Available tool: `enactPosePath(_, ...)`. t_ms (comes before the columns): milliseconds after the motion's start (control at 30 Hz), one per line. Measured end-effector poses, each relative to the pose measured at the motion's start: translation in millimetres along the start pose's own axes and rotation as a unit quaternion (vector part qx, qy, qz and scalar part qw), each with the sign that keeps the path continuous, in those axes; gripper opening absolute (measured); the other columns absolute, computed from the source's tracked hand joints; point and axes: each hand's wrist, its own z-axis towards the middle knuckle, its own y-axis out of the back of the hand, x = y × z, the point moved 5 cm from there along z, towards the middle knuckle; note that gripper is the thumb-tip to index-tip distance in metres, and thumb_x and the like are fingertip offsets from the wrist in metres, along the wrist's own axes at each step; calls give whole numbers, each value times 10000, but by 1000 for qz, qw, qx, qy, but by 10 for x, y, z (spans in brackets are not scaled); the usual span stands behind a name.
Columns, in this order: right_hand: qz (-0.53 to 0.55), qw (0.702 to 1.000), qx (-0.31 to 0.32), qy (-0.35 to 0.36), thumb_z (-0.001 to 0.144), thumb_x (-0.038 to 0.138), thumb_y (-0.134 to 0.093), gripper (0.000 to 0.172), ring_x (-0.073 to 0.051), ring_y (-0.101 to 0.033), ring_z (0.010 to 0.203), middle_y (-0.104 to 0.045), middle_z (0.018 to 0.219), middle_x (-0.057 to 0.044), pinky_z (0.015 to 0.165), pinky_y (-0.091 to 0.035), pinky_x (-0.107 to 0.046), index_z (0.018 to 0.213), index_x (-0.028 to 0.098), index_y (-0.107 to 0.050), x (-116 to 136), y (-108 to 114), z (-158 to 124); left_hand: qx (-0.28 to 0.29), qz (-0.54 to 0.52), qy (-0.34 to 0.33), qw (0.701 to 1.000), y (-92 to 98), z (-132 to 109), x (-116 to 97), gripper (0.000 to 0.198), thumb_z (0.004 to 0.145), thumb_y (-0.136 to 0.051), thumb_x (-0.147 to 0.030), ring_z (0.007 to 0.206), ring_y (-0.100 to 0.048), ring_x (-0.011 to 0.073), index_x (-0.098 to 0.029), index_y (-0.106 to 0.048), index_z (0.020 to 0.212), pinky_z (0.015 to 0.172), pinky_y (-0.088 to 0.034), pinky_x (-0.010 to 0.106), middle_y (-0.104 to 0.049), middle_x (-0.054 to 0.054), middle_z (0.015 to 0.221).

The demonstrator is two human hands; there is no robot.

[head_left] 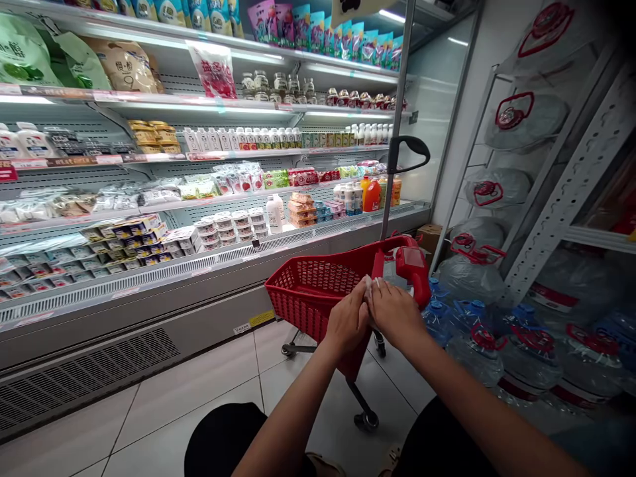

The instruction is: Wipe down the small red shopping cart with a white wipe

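Note:
My left hand (348, 319) and my right hand (396, 313) meet in front of me, over the near end of a red shopping cart (303, 311). Their fingers are closed and pressed together. A thin white tissue (368, 290) shows between the fingertips of both hands; most of it is hidden. Just beyond my fingers is the cart's red handle (413, 265), with a boxy coin lock on it. From this angle I cannot tell whether either hand touches the cart. The visible part of the basket holds nothing.
A long refrigerated shelf case (218, 258) with dairy cups, bottles and pouches runs along the left and front. Its glass door edge has a black pull handle (410, 154). Large water bottles (477, 351) crowd the right side, some on a white rack (561, 199). Tiled floor (199, 391) lies below.

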Motion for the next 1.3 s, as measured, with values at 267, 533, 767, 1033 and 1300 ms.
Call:
enactPosePath(267,25,978,198,-57,1072,332,-279,588,-334,-568,1382,-549,1522,-265,1132,-431,-458,1486,5,-537,-393,-276,62,17,182,29,983,-25,-153,543,493,1083,-418,-443,1458,-513,322,-178,-490,1492,1219,-395,564,-564,162,1546)
enactPosePath(533,31,926,323,-193,1039,457,-267,712,-411,-547,1397,-345,1654,-287,1101,-443,-619,1626,63,-345,-1157,-848,346,75,158,-19,984,-219,-411,558,384,1079,-470,-421,1302,-644,210,-247,-555,1410,1154,-485,386,-690,50,1405)
enactPosePath(767,57,919,331,-208,1050,531,-213,761,-372,-414,1511,-315,1685,-246,1200,-359,-549,1662,78,-230,-1480,-1153,502,94,107,-43,989,-442,-387,177,396,1074,-460,-442,1268,-668,203,-217,-540,1390,1252,-372,417,-713,71,1353)
enactPosePath(1033,80,928,319,-178,1063,502,-241,730,-364,-447,1485,-363,1653,-268,1184,-372,-514,1647,64,-229,-1498,-1495,799,80,97,-33,992,-450,-504,-1,456,1062,-469,-463,1286,-657,221,-181,-522,1417,1269,-340,424,-701,90,1378)
enactPosePath(1300,86,930,321,-156,1060,469,-260,748,-382,-420,1499,-300,1667,-306,1177,-383,-545,1655,27,-164,-1236,-1819,1300,61,129,-26,989,-539,-760,-199,576,1053,-468,-511,1349,-612,246,-151,-487,1502,1224,-400,419,-641,122,1473)
